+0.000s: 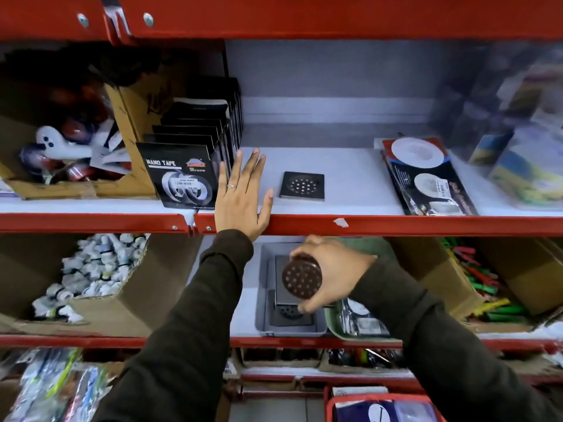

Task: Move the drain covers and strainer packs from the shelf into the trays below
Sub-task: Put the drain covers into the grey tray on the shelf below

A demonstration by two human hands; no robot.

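Fingers of the right hand (327,274) are clamped around a round brown drain cover (301,279), thumb low, fingertips over the top edge, and it hangs face-out right above the grey tray (263,300) on the lower shelf. That tray already carries square drain covers, at least two by the look of it, though the hand hides part of the stack. Just right of it sits a green tray (332,322) with strainer packs (364,319) inside.

Up top, the left hand (242,191) is spread flat and empty on the upper shelf (359,184), beside the Nano Tape cards (179,176). One square black drain cover (302,186) lies flat just right of its thumb, so the left is clearly the nearer hand for that pick. Further right, a strainer pack (426,175) lies lengthwise, front to back, well apart from both hands
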